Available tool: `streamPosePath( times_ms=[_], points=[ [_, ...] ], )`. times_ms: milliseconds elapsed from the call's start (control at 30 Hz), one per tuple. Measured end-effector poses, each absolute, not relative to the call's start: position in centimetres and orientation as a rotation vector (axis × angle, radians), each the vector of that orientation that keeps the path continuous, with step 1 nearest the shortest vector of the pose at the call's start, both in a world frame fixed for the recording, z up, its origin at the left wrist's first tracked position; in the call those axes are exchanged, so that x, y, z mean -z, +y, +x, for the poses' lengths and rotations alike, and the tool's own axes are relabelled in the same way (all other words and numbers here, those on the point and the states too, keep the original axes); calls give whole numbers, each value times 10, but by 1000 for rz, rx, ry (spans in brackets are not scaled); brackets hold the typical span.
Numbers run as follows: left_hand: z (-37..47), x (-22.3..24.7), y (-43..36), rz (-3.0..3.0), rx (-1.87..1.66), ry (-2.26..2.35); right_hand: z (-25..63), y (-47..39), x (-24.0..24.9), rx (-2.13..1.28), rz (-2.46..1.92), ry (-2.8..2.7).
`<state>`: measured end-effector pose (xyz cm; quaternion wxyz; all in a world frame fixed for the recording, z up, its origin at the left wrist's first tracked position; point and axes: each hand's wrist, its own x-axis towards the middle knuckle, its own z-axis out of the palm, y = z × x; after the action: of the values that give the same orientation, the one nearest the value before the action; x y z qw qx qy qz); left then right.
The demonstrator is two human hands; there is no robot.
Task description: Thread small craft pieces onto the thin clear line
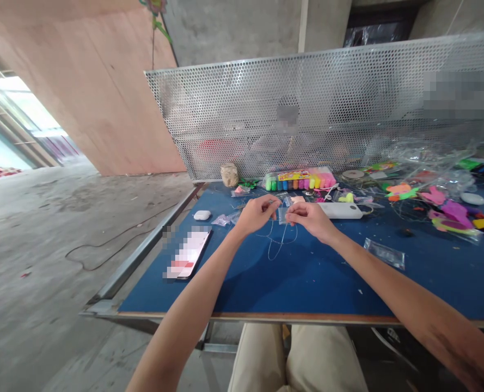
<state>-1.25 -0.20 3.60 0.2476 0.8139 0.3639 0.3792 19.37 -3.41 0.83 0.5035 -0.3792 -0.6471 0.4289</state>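
Note:
Over the blue tabletop (299, 283), my left hand (258, 213) is closed in a pinch on a thin, pale thread (273, 256). Facing it at a short distance, my right hand (310, 219) also pinches the thread, thumb against fingers. Loose loops of the thread hang below both hands. Between the fingertips shows a small clear plastic bag (282, 215); whether it is held or lies behind them I cannot tell. The fingers hide the thread's ends.
A phone (189, 253) and a white earbud case (201, 215) lie left. A white power strip (342, 210), a pack of colourful clay (301, 179) and a clear packet (384, 254) are around the right arm. Colourful foam pieces (454, 212) crowd the right. Perforated metal panel (242, 114) stands behind.

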Motion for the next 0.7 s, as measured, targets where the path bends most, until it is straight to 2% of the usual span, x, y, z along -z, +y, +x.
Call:
streamPosePath(
  times_ms=[200, 433, 533, 700],
  points=[
    [-22, -24, 22, 1660, -1281, 1117, 205, -13, 7, -1055, -927, -1109],
    [-7, -10, 13, 1349, -1003, 745, 209, -1, 13, -898, -808, -823],
    [11, -10, -5, 1294, -757, 462, 205, -6, 9, -898, -732, -780],
    [40, -1, -25, 1325, -946, 448, 195, -15, 6, -859, -735, -864]
  ],
)
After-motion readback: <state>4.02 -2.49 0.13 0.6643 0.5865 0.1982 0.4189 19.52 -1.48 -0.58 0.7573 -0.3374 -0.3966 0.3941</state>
